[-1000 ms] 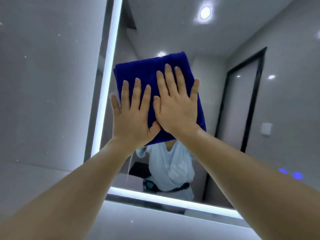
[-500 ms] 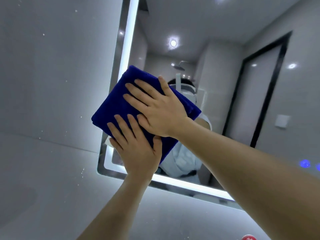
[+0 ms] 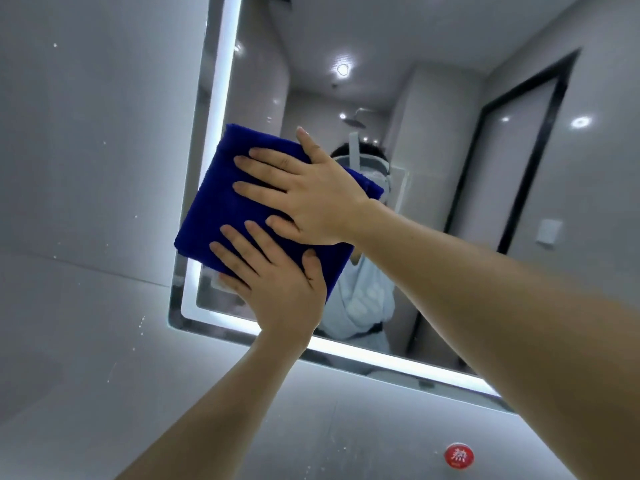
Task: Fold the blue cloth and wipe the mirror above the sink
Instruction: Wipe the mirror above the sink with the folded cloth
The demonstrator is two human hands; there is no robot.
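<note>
head | blue cloth folded square, tilted, on mirror | left hand, right hand flat, pressing it

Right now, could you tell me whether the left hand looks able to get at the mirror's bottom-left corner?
Probably yes: the left hand presses flat on the blue cloth close beside that corner of the mirror, with nothing visible between them.
</note>
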